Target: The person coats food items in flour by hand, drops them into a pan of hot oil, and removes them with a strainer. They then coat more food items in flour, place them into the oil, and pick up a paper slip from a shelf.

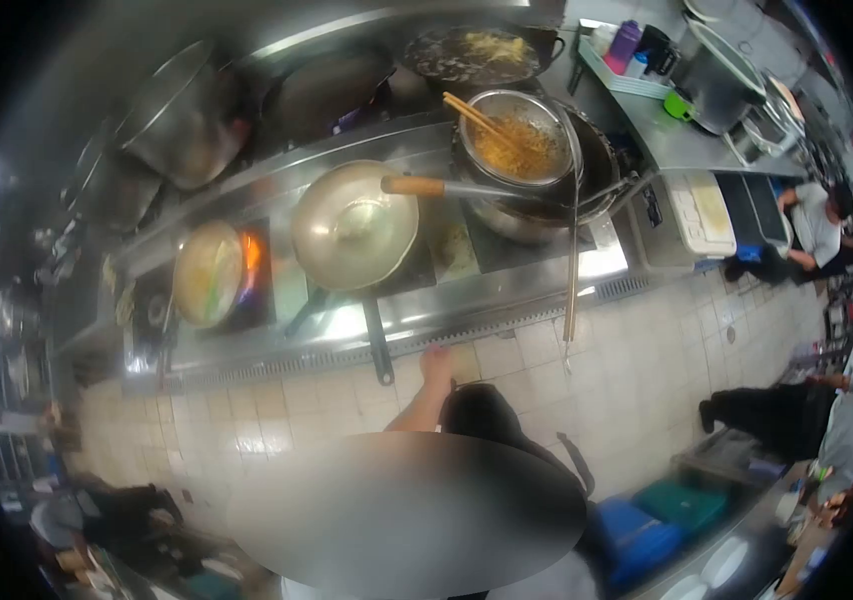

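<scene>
Steel stove (467, 308), two chopsticks (472, 113), one of the hands (436, 361) near pan handle (377, 342), grip unclear

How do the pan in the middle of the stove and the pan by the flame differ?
The middle pan looks larger than the left pan. The left pan appears to hold something yellowish with a green streak, while the middle pan shows only a pale, shiny inside. A flame burns beside the left pan; none shows by the middle pan. Both are round and sit on the stove.
</scene>
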Available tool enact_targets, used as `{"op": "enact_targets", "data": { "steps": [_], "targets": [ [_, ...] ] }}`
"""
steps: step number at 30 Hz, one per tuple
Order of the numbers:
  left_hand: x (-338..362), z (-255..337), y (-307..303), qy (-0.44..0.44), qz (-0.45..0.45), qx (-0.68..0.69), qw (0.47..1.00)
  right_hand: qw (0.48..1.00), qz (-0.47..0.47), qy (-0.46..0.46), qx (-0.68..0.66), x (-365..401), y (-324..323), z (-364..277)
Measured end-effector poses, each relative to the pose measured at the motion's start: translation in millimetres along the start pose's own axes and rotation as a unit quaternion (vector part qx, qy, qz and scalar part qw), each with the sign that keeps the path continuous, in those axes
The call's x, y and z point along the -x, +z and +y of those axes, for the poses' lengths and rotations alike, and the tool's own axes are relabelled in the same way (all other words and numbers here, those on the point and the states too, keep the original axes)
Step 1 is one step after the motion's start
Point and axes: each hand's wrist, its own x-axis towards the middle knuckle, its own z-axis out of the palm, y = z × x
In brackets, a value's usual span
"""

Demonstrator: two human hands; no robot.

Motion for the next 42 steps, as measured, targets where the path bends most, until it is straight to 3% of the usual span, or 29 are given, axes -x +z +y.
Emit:
{"op": "enact_targets", "data": {
  "steps": [3, 5, 6, 8, 9, 11, 12, 13, 15, 16, 19, 21, 22, 23, 25, 26, 28, 29, 30, 31, 33, 37, 40, 42],
  "targets": [
    [11.5, 59.1, 14.1, -0.033, 0.077, 0.000, 0.997, 0.999, -0.004, -0.027, -0.034, -50.3, -62.7, -41.3],
    [10.0, 83.6, 23.2, -0.064, 0.141, 0.204, 0.967, 0.993, -0.009, -0.072, 0.092, -73.3, -87.6, -99.4],
    [-4.6, 72.0, 28.9, -0.067, 0.140, 0.203, 0.967, 0.993, -0.007, -0.069, 0.093, -81.7, -86.6, -119.7],
    [-42.8, 38.3, 50.2, -0.089, 0.132, 0.147, 0.976, 0.986, 0.120, -0.115, -0.023, -84.8, -79.6, -154.8],
    [-39.7, 44.4, 52.7, -0.093, 0.126, 0.146, 0.977, 0.986, 0.127, -0.111, -0.021, -84.0, -78.2, -179.3],
    [-23.9, 63.6, 39.4, -0.013, 0.068, 0.234, 0.970, 0.986, 0.032, -0.093, 0.133, -84.0, -73.8, -224.1],
    [-33.8, 53.9, 43.0, -0.016, 0.073, 0.225, 0.971, 0.959, 0.005, -0.208, 0.194, -115.9, -86.9, -164.8],
    [-38.6, 50.0, 43.6, -0.019, 0.077, 0.225, 0.971, 0.958, 0.001, -0.208, 0.196, -117.2, -82.8, -180.0],
    [-48.3, 40.3, 41.2, -0.088, 0.055, 0.098, 0.990, 0.987, -0.021, -0.067, 0.148, -112.9, -68.5, -207.4],
    [-53.7, 31.0, 42.9, -0.092, 0.061, 0.092, 0.990, 0.997, -0.007, -0.017, 0.075, -129.3, -67.0, -164.6],
    [-57.7, 17.2, 41.6, -0.041, 0.092, 0.032, 0.994, 0.991, -0.036, -0.026, 0.126, -126.2, -57.7, -190.0],
    [-40.7, 48.8, 30.1, -0.123, 0.025, 0.193, 0.973, 0.982, -0.036, -0.013, 0.187, -118.2, -45.8, -226.3],
    [-40.6, 55.8, 27.2, -0.130, 0.024, 0.187, 0.973, 0.968, -0.036, -0.008, 0.250, -115.8, -42.3, -237.0],
    [-43.7, 61.5, 23.5, -0.166, -0.005, 0.162, 0.973, 0.967, -0.037, 0.002, 0.252, -115.1, -40.7, -239.1],
    [-51.4, 61.1, 19.1, -0.212, -0.032, 0.134, 0.967, 0.996, -0.018, 0.087, 0.025, -117.4, -42.0, -231.0],
    [-55.7, 59.6, 17.7, -0.213, -0.052, 0.095, 0.971, 0.997, -0.013, 0.019, 0.077, -121.2, -46.9, -218.9],
    [-63.2, 29.3, 12.2, -0.221, -0.074, 0.055, 0.971, 0.988, -0.031, -0.001, 0.153, -133.7, -59.5, -210.4],
    [-77.7, -13.2, 12.6, -0.105, -0.096, 0.010, 0.990, 0.973, -0.049, -0.030, 0.223, -139.7, -64.3, -211.9],
    [-84.0, -39.2, 16.1, 0.015, -0.117, -0.034, 0.992, 0.980, -0.045, -0.007, 0.196, -137.7, -65.8, -221.9],
    [-76.7, -22.6, 16.8, 0.010, -0.120, -0.034, 0.992, 0.980, -0.043, -0.011, 0.195, -139.3, -68.3, -225.5],
    [-55.6, 60.9, 11.6, -0.232, -0.101, 0.132, 0.958, 0.980, -0.041, -0.028, 0.194, -144.6, -79.4, -217.6],
    [-45.0, 90.2, 14.7, -0.246, -0.085, 0.171, 0.950, 0.976, -0.044, -0.065, 0.205, -160.7, -103.7, -176.6],
    [-49.6, 82.3, 15.5, -0.246, -0.085, 0.159, 0.952, 0.972, -0.051, -0.107, 0.205, -182.2, -137.4, -95.2],
    [-51.5, 74.3, 15.8, -0.254, -0.079, 0.166, 0.950, 0.971, -0.053, -0.085, 0.216, -176.7, -130.6, -123.6]
  ]
}}
